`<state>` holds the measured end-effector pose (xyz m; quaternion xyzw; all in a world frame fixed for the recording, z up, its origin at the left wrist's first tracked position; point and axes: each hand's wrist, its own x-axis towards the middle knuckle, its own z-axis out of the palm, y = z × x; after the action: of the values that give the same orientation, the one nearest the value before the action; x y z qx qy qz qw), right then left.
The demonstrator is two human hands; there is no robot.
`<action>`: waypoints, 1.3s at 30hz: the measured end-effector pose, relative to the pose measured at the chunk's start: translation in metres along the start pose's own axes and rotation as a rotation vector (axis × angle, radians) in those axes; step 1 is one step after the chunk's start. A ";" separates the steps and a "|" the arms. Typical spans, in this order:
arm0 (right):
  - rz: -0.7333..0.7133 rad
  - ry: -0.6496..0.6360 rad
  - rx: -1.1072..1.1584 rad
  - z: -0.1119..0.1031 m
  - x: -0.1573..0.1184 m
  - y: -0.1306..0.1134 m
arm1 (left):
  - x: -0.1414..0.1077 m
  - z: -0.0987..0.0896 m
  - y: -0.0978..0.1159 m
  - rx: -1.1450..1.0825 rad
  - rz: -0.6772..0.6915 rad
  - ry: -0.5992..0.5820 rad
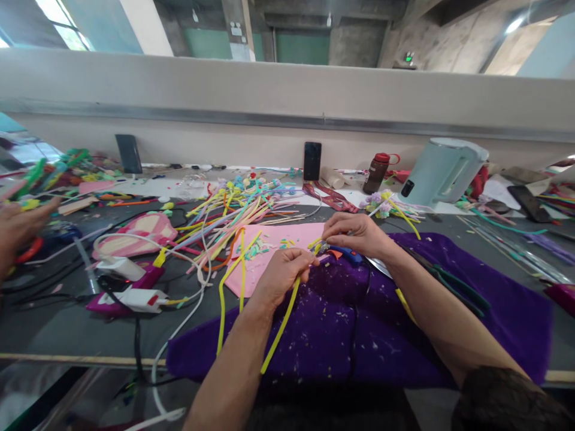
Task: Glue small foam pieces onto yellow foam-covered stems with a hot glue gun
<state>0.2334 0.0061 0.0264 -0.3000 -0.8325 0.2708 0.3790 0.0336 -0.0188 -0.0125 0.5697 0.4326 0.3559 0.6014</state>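
My left hand is closed in a pinch on a yellow pipe cleaner, whose long end hangs down over a purple cloth. Close by, my right hand is closed too, its fingertips at the yellow upper end of the piece between the hands. Exactly what those fingertips grip is partly hidden. Under the right hand lies a blue-handled tool. Small cut bits are scattered on a pink sheet beside the left hand, with more yellow pipe cleaners lying across it.
Bundled pipe-cleaner flowers lie behind the sheet. A phone, brown bottle and pale green kettle stand along the back. Power strips and cables lie at left, near another person's hand. Dark-green-handled scissors rest at right.
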 end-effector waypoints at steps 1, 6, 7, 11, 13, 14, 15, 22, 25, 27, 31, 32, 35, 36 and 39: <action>0.013 0.035 0.025 -0.001 0.000 0.000 | 0.000 -0.001 0.000 -0.027 -0.006 -0.004; 0.124 0.115 0.199 0.000 0.000 0.006 | -0.002 -0.004 0.004 -0.189 -0.004 -0.058; 0.151 0.103 0.239 0.002 0.000 0.007 | -0.002 -0.004 0.005 -0.213 0.013 -0.063; 0.223 0.018 0.407 0.011 -0.001 0.006 | -0.003 -0.004 0.006 -0.266 0.055 -0.133; 0.212 -0.019 0.430 0.015 -0.001 0.003 | -0.004 -0.004 0.006 -0.276 0.050 -0.166; 0.200 -0.033 0.419 0.016 -0.001 0.002 | -0.004 -0.003 0.006 -0.277 0.045 -0.175; 0.187 -0.045 0.400 0.017 -0.001 0.000 | -0.004 -0.003 0.007 -0.276 0.041 -0.180; 0.146 -0.111 0.312 0.020 0.000 -0.006 | -0.006 -0.001 0.009 -0.244 0.043 -0.174; 0.148 -0.113 0.290 0.020 0.000 -0.006 | -0.005 -0.001 0.009 -0.219 0.045 -0.167; 0.147 -0.122 0.278 0.020 0.000 -0.006 | -0.005 -0.002 0.009 -0.204 0.045 -0.172; 0.152 -0.122 0.277 0.021 0.000 -0.006 | -0.004 -0.003 0.007 -0.205 0.038 -0.173; 0.155 -0.121 0.281 0.022 0.000 -0.006 | -0.004 -0.003 0.007 -0.208 0.039 -0.174; 0.167 -0.120 0.297 0.023 0.000 -0.004 | -0.004 -0.003 0.006 -0.216 0.052 -0.168; 0.171 -0.116 0.307 0.023 0.000 -0.003 | -0.004 -0.003 0.006 -0.220 0.058 -0.160; 0.197 -0.067 0.352 0.023 0.001 -0.001 | -0.005 -0.003 0.006 -0.235 0.077 -0.139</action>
<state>0.2148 0.0005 0.0147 -0.2999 -0.7511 0.4575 0.3695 0.0295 -0.0219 -0.0060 0.5346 0.3230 0.3867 0.6785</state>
